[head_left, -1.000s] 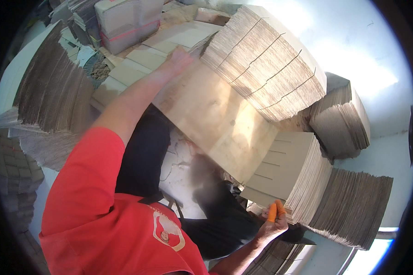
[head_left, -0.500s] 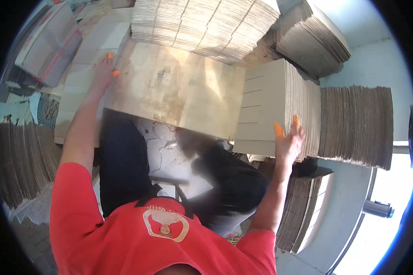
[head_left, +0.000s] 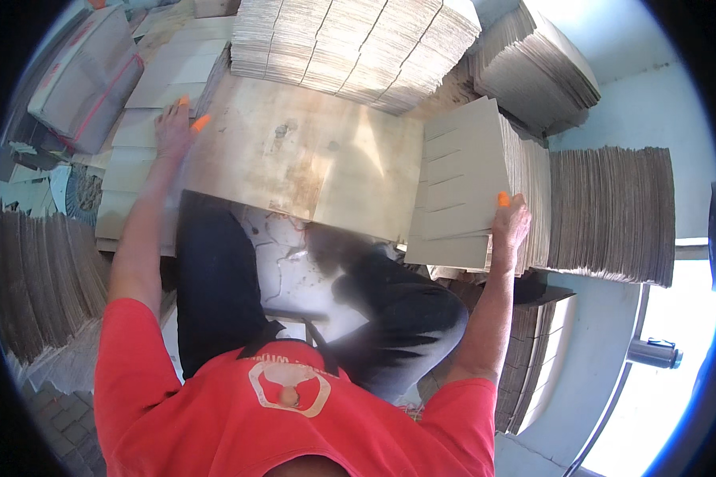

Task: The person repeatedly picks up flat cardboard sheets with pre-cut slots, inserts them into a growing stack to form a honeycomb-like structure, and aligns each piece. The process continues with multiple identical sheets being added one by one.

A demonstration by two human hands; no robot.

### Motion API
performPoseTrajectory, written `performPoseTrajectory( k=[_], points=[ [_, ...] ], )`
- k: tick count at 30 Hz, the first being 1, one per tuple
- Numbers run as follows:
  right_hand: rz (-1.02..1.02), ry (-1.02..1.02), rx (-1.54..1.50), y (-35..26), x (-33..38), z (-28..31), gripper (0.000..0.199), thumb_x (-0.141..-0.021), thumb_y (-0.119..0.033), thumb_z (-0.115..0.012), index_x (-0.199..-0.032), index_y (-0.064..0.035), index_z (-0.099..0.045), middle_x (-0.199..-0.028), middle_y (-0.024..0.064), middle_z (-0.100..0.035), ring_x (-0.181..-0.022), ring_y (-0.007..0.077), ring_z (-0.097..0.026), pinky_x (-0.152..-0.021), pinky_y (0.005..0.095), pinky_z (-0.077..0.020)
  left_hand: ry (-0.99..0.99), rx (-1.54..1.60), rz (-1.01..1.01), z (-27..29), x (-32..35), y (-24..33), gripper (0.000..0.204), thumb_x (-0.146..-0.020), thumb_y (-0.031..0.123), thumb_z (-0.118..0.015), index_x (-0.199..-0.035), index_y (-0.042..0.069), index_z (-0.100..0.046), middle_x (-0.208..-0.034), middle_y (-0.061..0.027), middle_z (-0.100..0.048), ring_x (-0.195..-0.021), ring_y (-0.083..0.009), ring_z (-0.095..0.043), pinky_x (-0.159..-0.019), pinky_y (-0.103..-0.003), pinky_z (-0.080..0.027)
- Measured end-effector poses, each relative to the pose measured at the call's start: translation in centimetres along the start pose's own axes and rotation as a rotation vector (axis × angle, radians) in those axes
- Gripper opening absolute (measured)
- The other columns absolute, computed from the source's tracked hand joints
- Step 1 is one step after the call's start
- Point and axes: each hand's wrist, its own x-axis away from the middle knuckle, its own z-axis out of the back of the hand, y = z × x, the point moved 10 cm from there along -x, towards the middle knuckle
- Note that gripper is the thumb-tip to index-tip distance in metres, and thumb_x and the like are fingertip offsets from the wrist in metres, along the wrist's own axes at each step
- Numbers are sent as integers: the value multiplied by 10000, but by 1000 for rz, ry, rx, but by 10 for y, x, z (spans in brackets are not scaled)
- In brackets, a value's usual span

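Note:
My right hand [head_left: 511,224] is closed on the near right edge of a slit cardboard sheet [head_left: 463,179]. That sheet stands slightly off the leaning row of similar sheets [head_left: 527,191] behind it. Farther left, my left hand [head_left: 175,129] rests on a stack of pale cardboard sheets [head_left: 135,171], fingers stretched forward and thumb apart. Orange covers show on the thumb and a finger of the left hand, and on a fingertip of the right. Between the hands lies a worn wooden board [head_left: 294,151].
A tall pile of cardboard [head_left: 350,48] stands at the board's far edge. More bundles stand at the far right [head_left: 537,71] and right [head_left: 612,215]. A grey box with a pink strap [head_left: 87,79] sits far left, above dark upright cardboard [head_left: 44,278].
The right hand has closed on the front sheet, which now tilts away from its row. The left hand has moved slightly nearer, and the slots of the left stack look shifted.

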Motion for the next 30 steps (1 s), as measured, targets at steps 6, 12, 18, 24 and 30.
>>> performPoseTrajectory(
  k=[6,12,18,24,30],
  points=[
    [-8,174,-136,-7,13,22,155,-857,-88,-550,-886,-25,-688,-738,222,-673,-699,371,-669,-646,469,-513,172,170,-103,42,-17,42,652,-831,425,-713,-1317,35,-519,-1267,-120,-608,-1115,-290,-564,-928,-460,-425],
    [-232,637,-708,34,39,85,233,-846,64,-542,-979,3,-723,-800,45,-681,-718,118,-600,-694,276,-529,344,457,-180,106,-47,107,554,-820,290,-758,-1291,62,-574,-1218,-112,-643,-1085,-280,-594,-934,-405,-441],
    [-105,648,-1332,4,48,111,174,-844,11,-623,-1011,59,-630,-906,93,-655,-820,153,-621,-757,285,-549,438,726,-338,161,-126,179,539,-860,264,-726,-1367,186,-561,-1391,-90,-545,-1290,-289,-466,-1076,-382,-376],
    [106,249,-1844,-39,2,53,316,-869,-318,-727,-1016,-58,-622,-843,41,-650,-726,127,-633,-795,296,-609,252,605,-417,170,-221,302,640,-869,455,-676,-1451,315,-452,-1593,-99,-264,-1465,-347,-209,-1187,-481,-223],
    [-73,505,-1644,-66,-18,90,122,-886,-119,-603,-767,-90,-608,-638,-30,-549,-530,7,-436,-454,157,-286,67,352,-391,134,-289,355,679,-941,403,-592,-1505,143,-318,-1576,-120,-266,-1497,-329,-123,-1207,-558,-143]
  ],
)
